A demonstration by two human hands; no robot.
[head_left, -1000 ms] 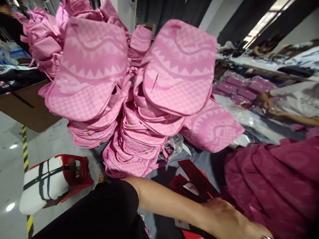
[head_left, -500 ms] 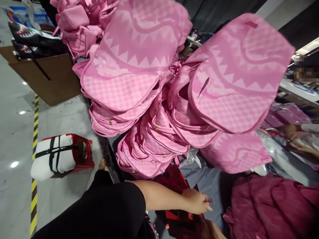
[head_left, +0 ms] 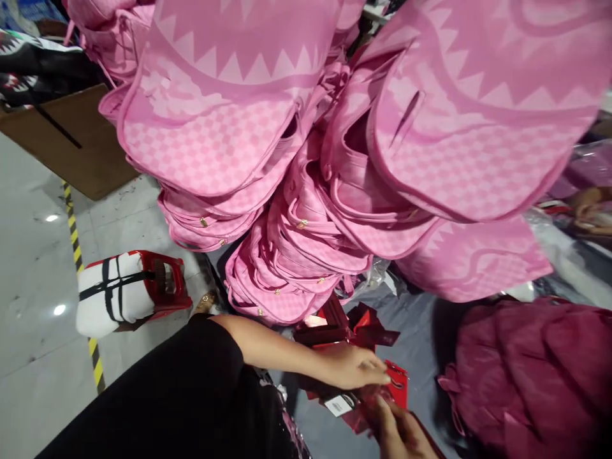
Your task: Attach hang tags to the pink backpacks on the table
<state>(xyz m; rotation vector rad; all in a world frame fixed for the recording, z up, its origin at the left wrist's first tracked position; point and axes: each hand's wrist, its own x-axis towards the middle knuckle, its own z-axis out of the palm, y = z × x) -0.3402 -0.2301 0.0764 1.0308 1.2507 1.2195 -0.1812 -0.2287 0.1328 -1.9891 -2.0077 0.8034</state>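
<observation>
My left hand (head_left: 356, 368) reaches across from the left, its fingers curled down at the near edge of a shiny see-through red packet (head_left: 373, 403). From the bottom, my right hand (head_left: 404, 433) pinches the lower side of that packet with thumb and fingers. Just beyond the left fingertips, a flat red tag (head_left: 398, 384) with a dark mark shows. Below the left hand lies a white barcode label (head_left: 340, 405). More dark red wrapped pieces (head_left: 366, 324) sit in a heap behind the hands. What the left fingers press on is partly hidden.
Pink checked backpacks (head_left: 201, 146) are stacked high in front, with another pile (head_left: 478, 146) beside them. Dark red backpacks (head_left: 530, 382) lie to the right on grey cloth (head_left: 415, 357). On the floor stand a red stool (head_left: 172, 280) with a white cushion and a cardboard box (head_left: 90, 146).
My view has shifted closer and lower. My left hand has come together with my right hand, which now shows more. The red tag and barcode label have come into sight between and beside them.
</observation>
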